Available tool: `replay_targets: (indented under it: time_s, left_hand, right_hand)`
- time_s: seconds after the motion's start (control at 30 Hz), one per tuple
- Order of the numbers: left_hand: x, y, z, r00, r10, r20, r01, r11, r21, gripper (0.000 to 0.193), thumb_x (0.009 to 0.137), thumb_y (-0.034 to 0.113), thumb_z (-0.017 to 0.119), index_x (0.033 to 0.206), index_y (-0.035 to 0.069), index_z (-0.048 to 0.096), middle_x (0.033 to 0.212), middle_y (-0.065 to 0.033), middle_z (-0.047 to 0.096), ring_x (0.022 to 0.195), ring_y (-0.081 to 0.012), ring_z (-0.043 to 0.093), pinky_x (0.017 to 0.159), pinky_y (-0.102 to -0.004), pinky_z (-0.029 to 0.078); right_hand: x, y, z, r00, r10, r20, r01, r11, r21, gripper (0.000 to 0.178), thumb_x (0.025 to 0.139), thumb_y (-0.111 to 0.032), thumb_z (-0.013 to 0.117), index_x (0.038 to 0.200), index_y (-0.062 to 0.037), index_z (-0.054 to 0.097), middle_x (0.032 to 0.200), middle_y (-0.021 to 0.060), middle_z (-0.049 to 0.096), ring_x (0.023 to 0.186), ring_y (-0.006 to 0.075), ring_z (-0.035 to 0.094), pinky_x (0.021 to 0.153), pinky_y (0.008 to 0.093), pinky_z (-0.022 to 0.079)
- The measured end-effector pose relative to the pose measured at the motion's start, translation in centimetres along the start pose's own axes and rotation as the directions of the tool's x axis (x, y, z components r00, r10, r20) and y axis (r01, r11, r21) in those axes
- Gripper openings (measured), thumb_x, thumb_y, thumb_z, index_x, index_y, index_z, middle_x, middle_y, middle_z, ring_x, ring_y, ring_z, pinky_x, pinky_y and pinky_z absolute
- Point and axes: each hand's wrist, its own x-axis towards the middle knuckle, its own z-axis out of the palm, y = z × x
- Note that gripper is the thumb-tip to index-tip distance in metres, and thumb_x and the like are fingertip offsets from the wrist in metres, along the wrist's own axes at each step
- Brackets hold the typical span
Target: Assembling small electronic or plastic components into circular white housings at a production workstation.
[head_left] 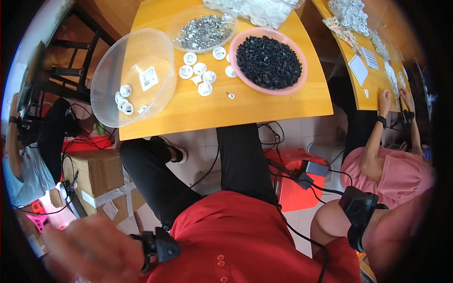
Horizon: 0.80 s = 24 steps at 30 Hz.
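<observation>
Sitting at a yellow table (264, 107), pink bowl (304, 69) atop, tiled floor (200, 151) below
My left hand (96, 247), beside my red shirt (247, 231), is blurred; open or closed, I can't tell

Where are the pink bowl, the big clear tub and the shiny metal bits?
Pink bowl (243, 79): head view, on its lower-left rim.
Big clear tub (109, 70): head view, on its bare left wall.
Shiny metal bits (202, 33): head view, middle of the pile.
</observation>
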Motion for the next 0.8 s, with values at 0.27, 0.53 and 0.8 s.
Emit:
replay_targets:
  time_s: [0.27, 0.53, 0.8]
  left_hand:
    - [-0.1, 0.9, -1.5, 0.981, 0.044, -0.19, -0.011, 0.985, 0.174, 0.044, 0.082, 0.017, 0.067, 0.118, 0.003, 0.046, 0.077, -0.0038, 0.044, 0.06, -0.0125, 0.043, 0.054, -0.0251, 0.038]
    - [0.2, -0.1, -2.9, 0.964, -0.054, -0.262, 0.146, 0.927, 0.346, 0.058, 0.082, 0.015, 0.065, 0.13, -0.002, 0.038, 0.082, -0.006, 0.046, 0.064, -0.0132, 0.044, 0.057, -0.0273, 0.04]
    - [-2.0, -6.7, 2.9, 0.72, -0.664, 0.202, 0.694, 0.683, -0.228, 0.036, 0.095, 0.004, 0.051, 0.13, 0.002, 0.042, 0.102, -0.0078, 0.063, 0.096, -0.011, 0.059, 0.082, -0.0243, 0.047]
  right_hand:
    - [2.4, 0.8, 4.5, 0.974, 0.222, 0.038, -0.197, 0.924, -0.328, 0.044, 0.081, -0.024, 0.065, 0.119, -0.0122, 0.048, 0.105, 0.0052, 0.049, 0.068, 0.0182, 0.053, 0.057, 0.036, 0.042]
    - [5.5, 4.7, 9.1, 0.921, 0.389, -0.035, -0.331, 0.728, -0.6, 0.031, 0.078, -0.017, 0.065, 0.105, -0.0048, 0.054, 0.09, 0.0062, 0.052, 0.062, 0.016, 0.05, 0.054, 0.0308, 0.04]
    - [5.5, 9.1, 14.1, 0.925, 0.379, -0.01, -0.342, 0.821, -0.457, 0.022, 0.072, -0.004, 0.072, 0.091, 0.0016, 0.064, 0.078, 0.0075, 0.057, 0.057, 0.0126, 0.05, 0.05, 0.0242, 0.037]
